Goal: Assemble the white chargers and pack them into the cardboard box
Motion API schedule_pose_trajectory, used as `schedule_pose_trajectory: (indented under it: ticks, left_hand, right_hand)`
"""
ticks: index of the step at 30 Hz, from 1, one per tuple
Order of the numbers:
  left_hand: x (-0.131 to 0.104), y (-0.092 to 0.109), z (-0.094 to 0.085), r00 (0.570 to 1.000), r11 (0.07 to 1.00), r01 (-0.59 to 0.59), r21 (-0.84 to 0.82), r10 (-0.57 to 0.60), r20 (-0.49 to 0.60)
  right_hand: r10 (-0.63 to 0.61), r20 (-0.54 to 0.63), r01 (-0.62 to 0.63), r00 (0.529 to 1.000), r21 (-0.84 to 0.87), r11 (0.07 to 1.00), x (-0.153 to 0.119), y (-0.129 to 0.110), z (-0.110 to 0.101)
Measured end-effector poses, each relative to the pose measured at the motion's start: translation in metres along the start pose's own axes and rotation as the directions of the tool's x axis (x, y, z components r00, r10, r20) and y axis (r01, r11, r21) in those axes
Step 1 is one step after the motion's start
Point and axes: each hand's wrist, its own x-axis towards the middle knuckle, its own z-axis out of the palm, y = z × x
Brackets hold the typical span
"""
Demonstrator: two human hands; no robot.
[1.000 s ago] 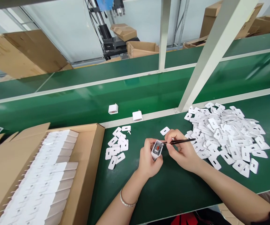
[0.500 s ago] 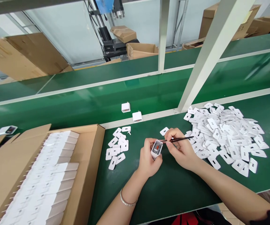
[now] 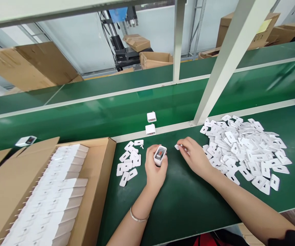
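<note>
Green bench mat point(image 3: 188, 201) runs L to R, w/ a glossy green conveyor belt point(image 3: 98, 112) behind it at 12 o'clock and a 2nd green level beyond that. A white frame post point(image 3: 226, 58) slants up from the bench edge; another upright post point(image 3: 178, 37) stands behind. Back of the room: pale wall, brown cartons point(image 3: 155, 58) and a dark machine point(image 3: 119, 37) w/ a blue top.

Left hand point(image 3: 154, 171) is closed round a white charger body point(image 3: 160, 154), open end up (orange and grey insides show), just above the mat near bench centre. Right hand point(image 3: 195, 155) lies at 3 o'clock of it, clearly apart, fingertips pinching a small white cover plate point(image 3: 177, 146) on the mat. Whether it also holds a tool, can't tell: fingers curl over and hide the palm.

At 3 o'clock of the right hand, a big heap of white plates point(image 3: 247, 150). At 9 o'clock of the left hand, a small cluster of plates point(image 3: 128, 160), then an open cardboard box point(image 3: 96, 191) packed w/ rows of white units point(image 3: 57, 191); its lower end is cut off by the frame. 2 finished chargers point(image 3: 151, 123) sit at 12 o'clock, 1 on the belt, 1 on the rail. Another unit point(image 3: 26, 140) rides the belt at far L, blurred. Silver bracelet point(image 3: 138, 217) on the left wrist.
</note>
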Motion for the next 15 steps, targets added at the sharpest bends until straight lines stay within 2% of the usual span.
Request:
schedule_pose_trajectory:
  ticks: [2,4,7,9,12,15]
  left_hand:
    - [0.004,-0.003,-0.001,0.995,0.998,0.015,0.059,-0.009,-0.095]
    - [0.007,-0.006,-0.002,0.981,0.995,0.078,0.059,-0.066,-0.182]
    - [0.007,-0.011,0.000,0.955,0.988,0.151,0.033,-0.137,-0.262]
    - [0.006,-0.012,0.002,0.956,0.987,0.154,0.035,-0.140,-0.256]
    - [0.004,-0.013,0.005,0.971,0.991,0.131,0.030,-0.122,-0.205]
    - [0.002,-0.012,0.011,0.981,0.992,0.125,-0.016,-0.126,-0.150]
  right_hand:
    - [-0.069,0.129,0.089,0.989,-0.152,0.984,0.000,0.006,0.009]
    - [-0.109,0.234,0.165,0.966,-0.236,0.958,0.000,0.012,0.018]
    - [-0.122,0.344,0.207,0.931,-0.223,0.952,-0.002,0.016,0.026]
    - [-0.116,0.353,0.183,0.928,-0.163,0.969,-0.004,0.014,0.027]
    - [-0.094,0.287,0.121,0.953,-0.078,0.990,-0.001,0.005,0.024]
    - [-0.083,0.235,0.089,0.969,-0.016,0.996,0.020,-0.005,0.026]
